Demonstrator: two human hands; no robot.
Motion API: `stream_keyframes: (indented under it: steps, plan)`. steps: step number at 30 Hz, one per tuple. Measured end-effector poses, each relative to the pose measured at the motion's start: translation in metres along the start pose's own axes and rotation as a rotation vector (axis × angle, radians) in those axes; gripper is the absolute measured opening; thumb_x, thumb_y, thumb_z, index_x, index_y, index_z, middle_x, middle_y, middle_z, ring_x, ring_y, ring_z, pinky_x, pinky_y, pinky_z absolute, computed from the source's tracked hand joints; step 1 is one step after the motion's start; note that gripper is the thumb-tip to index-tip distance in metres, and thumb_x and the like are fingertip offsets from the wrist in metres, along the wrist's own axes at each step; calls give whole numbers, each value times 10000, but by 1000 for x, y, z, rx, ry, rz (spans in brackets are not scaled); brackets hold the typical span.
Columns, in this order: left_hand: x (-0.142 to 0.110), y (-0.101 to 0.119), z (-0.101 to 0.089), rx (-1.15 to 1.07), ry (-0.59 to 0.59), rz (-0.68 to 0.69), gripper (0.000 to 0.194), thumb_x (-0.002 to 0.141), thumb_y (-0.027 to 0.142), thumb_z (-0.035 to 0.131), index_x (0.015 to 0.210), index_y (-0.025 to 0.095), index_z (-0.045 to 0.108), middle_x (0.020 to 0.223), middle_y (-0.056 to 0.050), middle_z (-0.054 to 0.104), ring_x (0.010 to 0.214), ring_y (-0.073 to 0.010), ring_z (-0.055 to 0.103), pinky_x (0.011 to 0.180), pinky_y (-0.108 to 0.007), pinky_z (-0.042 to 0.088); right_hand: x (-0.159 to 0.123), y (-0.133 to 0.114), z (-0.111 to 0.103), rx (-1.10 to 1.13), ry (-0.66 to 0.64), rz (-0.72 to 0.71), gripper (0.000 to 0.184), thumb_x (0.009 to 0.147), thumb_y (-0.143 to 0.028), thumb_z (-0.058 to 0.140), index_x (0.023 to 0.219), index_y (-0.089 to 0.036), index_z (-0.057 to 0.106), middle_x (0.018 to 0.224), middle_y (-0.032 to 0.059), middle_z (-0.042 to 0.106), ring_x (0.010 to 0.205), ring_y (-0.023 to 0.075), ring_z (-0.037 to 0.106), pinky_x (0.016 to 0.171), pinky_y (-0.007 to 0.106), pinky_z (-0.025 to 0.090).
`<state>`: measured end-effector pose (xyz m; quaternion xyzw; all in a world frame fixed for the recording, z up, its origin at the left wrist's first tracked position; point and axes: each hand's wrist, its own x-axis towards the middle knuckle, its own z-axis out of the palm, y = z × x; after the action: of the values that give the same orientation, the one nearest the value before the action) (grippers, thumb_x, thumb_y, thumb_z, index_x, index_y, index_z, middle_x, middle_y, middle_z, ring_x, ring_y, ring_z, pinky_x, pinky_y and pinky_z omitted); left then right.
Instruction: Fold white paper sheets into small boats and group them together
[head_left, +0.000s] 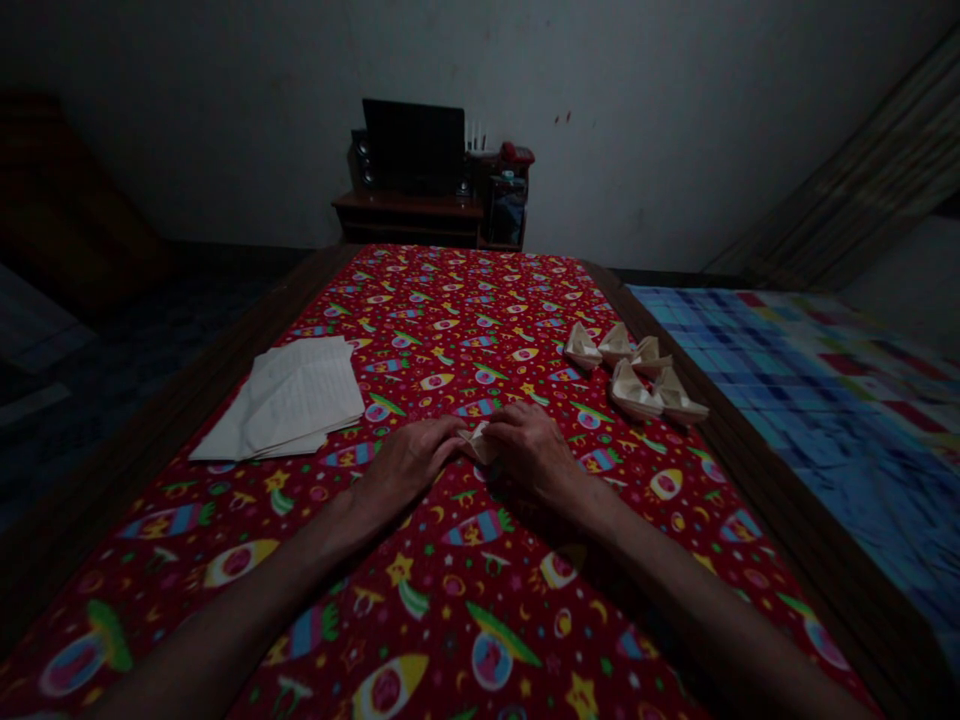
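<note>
Between my two hands, just above the red patterned cloth point(480, 530), is a small folded paper boat point(480, 443). My left hand point(415, 452) pinches its left end with closed fingers. The fingers of my right hand point(536, 445) close on its right side and hide part of it. To the right stand several finished-looking paper boats point(636, 395) in a loose group. On the left lies a stack of pale paper sheets point(300, 395), the upper ones with faint print and a crease.
The cloth covers a table with a dark wooden edge point(750, 480). Beyond its far end stands a desk point(409, 207) with a dark monitor point(415, 145), speakers and a red telephone point(517, 153). A blue checked bed cover point(750, 370) lies to the right.
</note>
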<state>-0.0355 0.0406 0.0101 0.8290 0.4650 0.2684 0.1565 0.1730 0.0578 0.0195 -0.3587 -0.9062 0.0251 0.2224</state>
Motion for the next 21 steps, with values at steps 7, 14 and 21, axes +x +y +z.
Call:
stream_keyframes:
  steps: [7, 14, 21]
  plan:
    - [-1, 0, 0, -12, 25, 21, 169, 905, 270, 473, 1013, 207, 587, 935, -30, 686, 844, -172, 650, 748, -273, 480, 1, -6, -1, -113, -56, -70, 126, 864, -207, 563, 764, -188, 637, 794, 35, 633, 812, 175, 474, 731, 317, 291]
    - [-2, 2, -2, 18, -3, 6, 154, 905, 262, 473, 994, 212, 589, 933, -30, 681, 853, -177, 644, 719, -262, 477, 5, -9, -5, -216, -69, -88, 119, 856, -242, 573, 771, -195, 644, 782, 39, 620, 778, 182, 441, 683, 317, 265]
    - [-2, 2, -3, -3, -6, 11, 153, 903, 265, 477, 977, 209, 599, 923, -29, 681, 844, -176, 643, 724, -262, 475, 4, -9, 2, -195, -130, -32, 181, 882, -235, 528, 737, -191, 627, 746, 35, 644, 744, 178, 486, 736, 335, 278]
